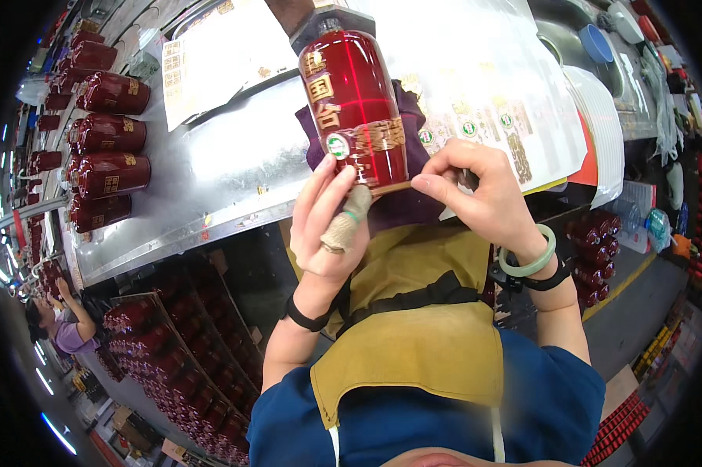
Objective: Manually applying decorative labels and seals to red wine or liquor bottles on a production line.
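A glossy red bottle [359,86] with gold raised characters and a grey stopper lies on a dark purple cloth [312,136], its base toward me. Thin bright red crossed lines show on its side. Gold decals and a round green-and-white sticker [337,145] sit near its lower end. My left hand [328,226] holds the bottle at the lower left, fingers pressed to its surface; one finger wears a beige cover with a green band. Beside the base, my right hand [479,191] is closed in a pinch, thumb tip near the bottle's edge; anything between the fingertips is too small to see.
White sheets with gold and green decals [514,144] lie right of the bottle; another decal sheet [203,70] is at the left. Several red bottles [114,132] line the bench's left end. Below stand crates of bottles [164,350]. A blue bowl [596,43] is at upper right. Another person [71,331] works at far left.
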`<state>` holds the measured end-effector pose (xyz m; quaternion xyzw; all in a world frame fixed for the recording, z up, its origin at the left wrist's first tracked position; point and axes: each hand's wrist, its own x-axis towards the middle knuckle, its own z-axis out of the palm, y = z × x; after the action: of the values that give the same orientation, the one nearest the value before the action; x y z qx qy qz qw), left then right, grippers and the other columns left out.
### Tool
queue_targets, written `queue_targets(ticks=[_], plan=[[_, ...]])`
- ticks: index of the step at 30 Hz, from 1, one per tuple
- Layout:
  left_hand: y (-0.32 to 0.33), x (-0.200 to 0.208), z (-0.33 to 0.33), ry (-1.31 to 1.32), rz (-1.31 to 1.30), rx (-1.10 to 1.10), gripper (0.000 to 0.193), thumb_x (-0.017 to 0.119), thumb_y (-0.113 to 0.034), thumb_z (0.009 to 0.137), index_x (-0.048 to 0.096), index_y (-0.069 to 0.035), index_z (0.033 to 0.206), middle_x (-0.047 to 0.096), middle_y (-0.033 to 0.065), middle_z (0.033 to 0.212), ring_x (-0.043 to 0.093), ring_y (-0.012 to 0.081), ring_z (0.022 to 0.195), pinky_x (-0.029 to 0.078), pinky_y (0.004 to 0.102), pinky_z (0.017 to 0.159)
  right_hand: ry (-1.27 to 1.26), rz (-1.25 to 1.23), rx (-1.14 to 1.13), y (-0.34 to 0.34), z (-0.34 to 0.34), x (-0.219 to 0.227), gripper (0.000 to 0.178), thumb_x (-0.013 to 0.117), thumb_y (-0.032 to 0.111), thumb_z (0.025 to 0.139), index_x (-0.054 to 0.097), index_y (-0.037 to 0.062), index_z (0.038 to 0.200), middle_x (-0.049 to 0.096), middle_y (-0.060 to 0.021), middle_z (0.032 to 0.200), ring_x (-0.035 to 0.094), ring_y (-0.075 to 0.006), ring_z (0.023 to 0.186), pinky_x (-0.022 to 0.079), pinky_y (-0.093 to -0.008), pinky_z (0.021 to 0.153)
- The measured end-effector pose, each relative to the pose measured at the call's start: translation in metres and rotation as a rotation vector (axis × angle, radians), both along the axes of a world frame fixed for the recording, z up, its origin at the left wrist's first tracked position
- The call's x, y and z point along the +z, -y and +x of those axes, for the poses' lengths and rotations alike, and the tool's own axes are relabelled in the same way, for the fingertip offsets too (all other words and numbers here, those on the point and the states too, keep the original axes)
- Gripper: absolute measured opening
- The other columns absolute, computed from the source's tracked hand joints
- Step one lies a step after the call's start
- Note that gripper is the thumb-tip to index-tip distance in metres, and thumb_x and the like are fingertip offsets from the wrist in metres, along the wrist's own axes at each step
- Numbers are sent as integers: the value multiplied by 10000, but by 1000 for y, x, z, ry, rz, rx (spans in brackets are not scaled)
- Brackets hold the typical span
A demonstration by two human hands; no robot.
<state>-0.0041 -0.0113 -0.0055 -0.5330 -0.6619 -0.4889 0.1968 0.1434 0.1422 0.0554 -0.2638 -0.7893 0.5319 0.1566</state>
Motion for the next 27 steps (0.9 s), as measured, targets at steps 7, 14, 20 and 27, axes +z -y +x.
queue_targets(ticks=[7, 14, 20, 27], plan=[[10, -7, 1, -48, -79, -22, 375, 771, 138, 787, 686, 131, 1152, 713, 223, 1209, 703, 385, 1120, 600, 430, 966, 9, -4, 3, -3, 0, -1, 187, 800, 124, 879, 708, -33, 838, 575, -48, 663, 475, -109, 586, 378, -300, 554], [7, -5, 8, -179, -144, 63, 273, 722, 92, 846, 796, -78, 1047, 692, 184, 1280, 560, 403, 1309, 590, 441, 988, 52, -26, -29, -7, 4, -5, 191, 795, 133, 871, 709, -36, 849, 589, -57, 676, 489, -122, 609, 396, -308, 577], [-5, 1, 3, -71, -87, -101, 269, 777, 81, 821, 734, 39, 1083, 712, 177, 1237, 651, 389, 1201, 613, 408, 944, 55, -13, -30, -6, 1, -3, 190, 796, 136, 872, 716, -34, 846, 598, -58, 678, 509, -119, 616, 406, -302, 584], [3, -2, 1, 14, -39, 31, 160, 769, 112, 816, 720, 59, 959, 730, 160, 1147, 708, 405, 1104, 658, 429, 899, 42, -19, -7, -3, 1, 0, 194, 801, 139, 875, 713, -32, 842, 602, -58, 679, 509, -121, 611, 405, -302, 581]])
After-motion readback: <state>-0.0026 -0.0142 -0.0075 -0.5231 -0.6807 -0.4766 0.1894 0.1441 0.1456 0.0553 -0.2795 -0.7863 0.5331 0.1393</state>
